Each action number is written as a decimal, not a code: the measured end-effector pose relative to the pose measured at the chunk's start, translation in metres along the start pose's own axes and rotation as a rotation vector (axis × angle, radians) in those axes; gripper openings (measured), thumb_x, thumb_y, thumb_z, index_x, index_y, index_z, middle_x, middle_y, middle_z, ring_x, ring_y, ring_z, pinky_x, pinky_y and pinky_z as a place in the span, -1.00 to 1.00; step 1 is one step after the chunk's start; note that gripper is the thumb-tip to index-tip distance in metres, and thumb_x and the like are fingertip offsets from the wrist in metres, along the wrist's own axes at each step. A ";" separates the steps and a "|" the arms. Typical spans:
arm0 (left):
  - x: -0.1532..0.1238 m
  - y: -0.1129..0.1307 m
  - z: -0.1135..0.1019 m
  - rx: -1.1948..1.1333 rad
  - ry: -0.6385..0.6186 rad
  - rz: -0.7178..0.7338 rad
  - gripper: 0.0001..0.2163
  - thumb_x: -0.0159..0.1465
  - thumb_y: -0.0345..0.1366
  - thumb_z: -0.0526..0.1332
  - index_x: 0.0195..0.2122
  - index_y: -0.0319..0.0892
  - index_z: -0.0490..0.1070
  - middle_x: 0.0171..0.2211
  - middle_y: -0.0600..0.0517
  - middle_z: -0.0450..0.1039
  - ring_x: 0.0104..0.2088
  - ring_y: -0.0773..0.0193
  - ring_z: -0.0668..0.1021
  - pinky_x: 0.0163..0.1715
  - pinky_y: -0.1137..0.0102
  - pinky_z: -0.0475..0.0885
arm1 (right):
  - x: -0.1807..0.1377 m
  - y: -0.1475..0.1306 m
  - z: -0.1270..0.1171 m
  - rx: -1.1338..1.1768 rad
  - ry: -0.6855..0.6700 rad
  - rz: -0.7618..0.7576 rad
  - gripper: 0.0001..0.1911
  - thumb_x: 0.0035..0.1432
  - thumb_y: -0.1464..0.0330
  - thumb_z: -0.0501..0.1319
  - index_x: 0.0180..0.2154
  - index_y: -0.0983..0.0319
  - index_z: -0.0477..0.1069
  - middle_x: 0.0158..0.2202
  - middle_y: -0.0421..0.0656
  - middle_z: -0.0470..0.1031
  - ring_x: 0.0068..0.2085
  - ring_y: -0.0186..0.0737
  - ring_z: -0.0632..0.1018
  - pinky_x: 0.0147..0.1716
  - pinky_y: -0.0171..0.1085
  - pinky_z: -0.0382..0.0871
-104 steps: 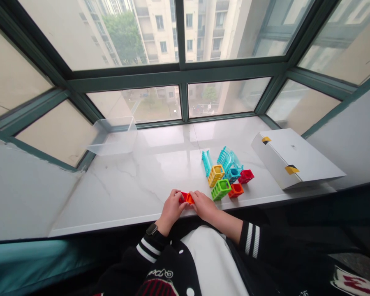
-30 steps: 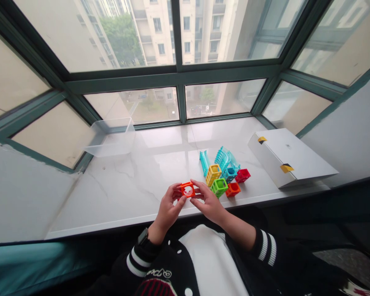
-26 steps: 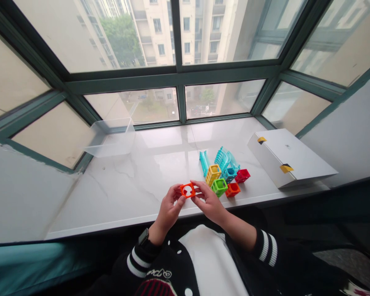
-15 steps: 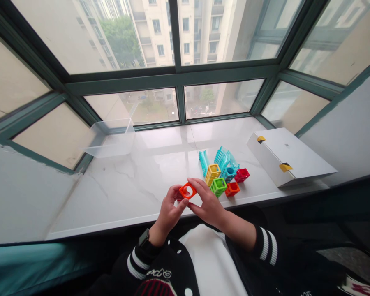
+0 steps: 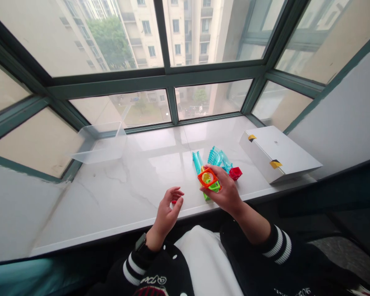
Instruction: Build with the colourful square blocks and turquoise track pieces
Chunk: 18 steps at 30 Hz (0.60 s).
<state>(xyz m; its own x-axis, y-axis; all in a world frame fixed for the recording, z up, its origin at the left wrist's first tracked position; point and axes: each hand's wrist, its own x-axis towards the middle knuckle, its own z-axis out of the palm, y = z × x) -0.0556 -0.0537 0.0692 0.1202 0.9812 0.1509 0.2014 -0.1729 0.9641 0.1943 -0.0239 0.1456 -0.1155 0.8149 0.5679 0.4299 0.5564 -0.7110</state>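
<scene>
Left-hand fingers [image 5: 175, 191] curl above a marble windowsill [image 5: 123, 197] (green-framed windows [image 5: 165, 78] beyond).

The head-worn camera looks forward and down, close above the left hand [image 5: 165, 213] and right hand [image 5: 224, 193].

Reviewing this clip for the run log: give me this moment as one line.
right hand: holds orange square frame | left hand: open, nearest small red piece | surface: marble windowsill

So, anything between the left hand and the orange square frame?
Only a small red plastic piece by the left hand, low on the white marble sill; otherwise nothing visible up to the orange plastic square frame in the right hand.
</scene>
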 end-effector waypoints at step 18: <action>0.005 -0.099 0.010 0.683 -0.129 -0.201 -0.58 0.40 -0.37 0.10 0.28 -0.10 0.35 0.42 -0.28 0.14 0.36 -0.15 0.39 0.29 -0.09 0.37 | -0.084 0.092 -0.069 -0.260 0.137 0.418 -0.28 0.19 0.00 0.40 0.27 0.16 0.37 0.24 0.06 0.53 0.22 0.14 0.57 0.23 0.08 0.46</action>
<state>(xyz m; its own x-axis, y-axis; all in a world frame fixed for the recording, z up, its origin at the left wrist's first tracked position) -0.0653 -0.0328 -0.0279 0.1225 0.9890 -0.0826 0.7892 -0.0466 0.6123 0.3052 -0.0523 0.0615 0.2245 0.9210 0.3184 0.6247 0.1148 -0.7724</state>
